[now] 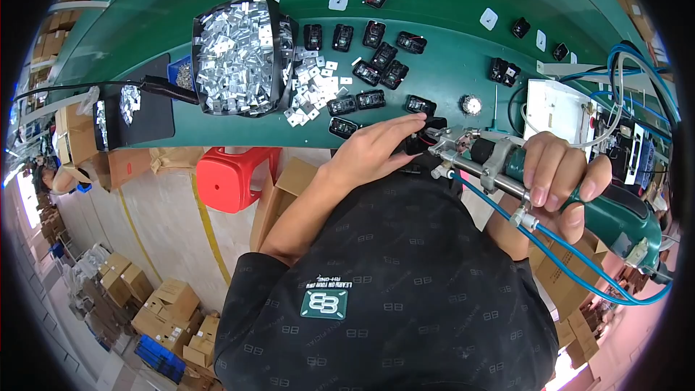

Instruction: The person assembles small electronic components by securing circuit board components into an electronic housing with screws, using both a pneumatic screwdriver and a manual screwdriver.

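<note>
My right hand (565, 177) is wrapped round a green power screwdriver (615, 219), which lies slantwise with its metal front end toward my left hand. Blue air hoses (572, 246) run from fittings on it. At the table's near edge, my left hand (376, 148) grips a small black plastic housing (415, 146) between thumb and fingers. The driver's tip meets this housing, and the exact contact point is hidden. Just beyond my fingertips lies another black housing (420, 106). Several more housings (384, 55) are scattered over the green table (449, 51).
A black bin (276, 58) full of small metal plates stands left, with loose plates (315, 90) spilled beside it. A round dish of screws (471, 105) and a white box (554, 112) are right. A red stool (226, 181) stands below the table edge.
</note>
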Tool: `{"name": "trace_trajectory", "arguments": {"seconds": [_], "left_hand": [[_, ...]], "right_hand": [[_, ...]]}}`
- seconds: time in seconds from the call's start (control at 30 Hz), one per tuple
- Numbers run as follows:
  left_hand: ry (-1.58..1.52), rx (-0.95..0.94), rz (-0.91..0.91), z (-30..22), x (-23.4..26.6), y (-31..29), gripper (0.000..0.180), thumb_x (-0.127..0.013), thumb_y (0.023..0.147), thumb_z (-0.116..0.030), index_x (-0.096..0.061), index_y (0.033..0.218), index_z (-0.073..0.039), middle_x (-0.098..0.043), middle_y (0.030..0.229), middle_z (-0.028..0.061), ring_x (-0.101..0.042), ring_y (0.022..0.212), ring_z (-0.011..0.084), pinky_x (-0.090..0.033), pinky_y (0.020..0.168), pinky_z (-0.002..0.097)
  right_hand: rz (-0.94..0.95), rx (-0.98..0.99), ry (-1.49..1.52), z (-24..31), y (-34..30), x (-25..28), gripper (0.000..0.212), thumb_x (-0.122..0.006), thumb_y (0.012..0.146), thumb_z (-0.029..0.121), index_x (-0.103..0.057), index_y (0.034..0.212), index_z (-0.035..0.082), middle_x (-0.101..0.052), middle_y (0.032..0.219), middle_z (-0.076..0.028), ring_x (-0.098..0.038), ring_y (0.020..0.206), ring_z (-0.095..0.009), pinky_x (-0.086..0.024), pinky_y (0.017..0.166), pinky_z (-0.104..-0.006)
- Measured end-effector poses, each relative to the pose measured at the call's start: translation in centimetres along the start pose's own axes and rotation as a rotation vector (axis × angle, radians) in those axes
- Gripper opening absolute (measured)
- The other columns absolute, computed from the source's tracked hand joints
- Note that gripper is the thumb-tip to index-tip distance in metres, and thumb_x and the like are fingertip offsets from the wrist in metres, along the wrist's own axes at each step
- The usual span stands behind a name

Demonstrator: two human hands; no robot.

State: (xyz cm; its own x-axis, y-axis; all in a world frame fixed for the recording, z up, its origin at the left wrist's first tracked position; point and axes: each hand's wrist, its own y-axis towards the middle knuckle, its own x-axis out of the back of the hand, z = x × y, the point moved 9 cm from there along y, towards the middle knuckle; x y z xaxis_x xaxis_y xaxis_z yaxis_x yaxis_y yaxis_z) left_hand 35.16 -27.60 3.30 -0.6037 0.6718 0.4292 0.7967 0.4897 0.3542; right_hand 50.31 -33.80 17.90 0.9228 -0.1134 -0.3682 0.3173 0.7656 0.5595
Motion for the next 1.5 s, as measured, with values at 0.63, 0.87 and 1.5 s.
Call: {"name": "trace_trajectory", "arguments": {"seconds": [0.63,0.87,1.5], "left_hand": [[-0.005,0.032,-0.072,1.6,0.6,1.1,0.057,-0.072,0.064,0.000,-0.050,0.117,-0.003,-0.056,0.121,0.0116,-0.059,0.103,0.0274,-0.050,0.087,0.0333],[0.019,0.007,-0.059,1.0,0.2,0.9,0.057,-0.072,0.064,-0.001,-0.051,0.116,-0.004,-0.057,0.120,0.0111,-0.059,0.102,0.0270,-0.051,0.085,0.0327],[0.053,-0.008,-0.040,0.2,0.2,1.4,0.053,-0.073,0.066,-0.003,-0.051,0.114,-0.001,-0.059,0.114,0.0134,-0.061,0.097,0.0290,-0.053,0.081,0.0335]], "right_hand": [[-0.010,0.020,0.063,1.5,-0.4,0.5,0.042,-0.060,0.084,0.024,-0.041,0.120,0.017,-0.052,0.067,0.004,-0.055,0.061,-0.009,-0.042,0.056,-0.0234],[-0.020,-0.009,0.042,1.1,-0.5,0.4,0.033,-0.060,0.084,0.024,-0.042,0.110,0.016,-0.051,0.068,0.003,-0.054,0.061,-0.011,-0.040,0.056,-0.0253],[-0.025,-0.006,0.002,-0.1,-0.6,-0.4,0.022,-0.061,0.083,0.020,-0.041,0.092,0.014,-0.049,0.062,0.004,-0.054,0.055,-0.012,-0.040,0.051,-0.0260]]}}
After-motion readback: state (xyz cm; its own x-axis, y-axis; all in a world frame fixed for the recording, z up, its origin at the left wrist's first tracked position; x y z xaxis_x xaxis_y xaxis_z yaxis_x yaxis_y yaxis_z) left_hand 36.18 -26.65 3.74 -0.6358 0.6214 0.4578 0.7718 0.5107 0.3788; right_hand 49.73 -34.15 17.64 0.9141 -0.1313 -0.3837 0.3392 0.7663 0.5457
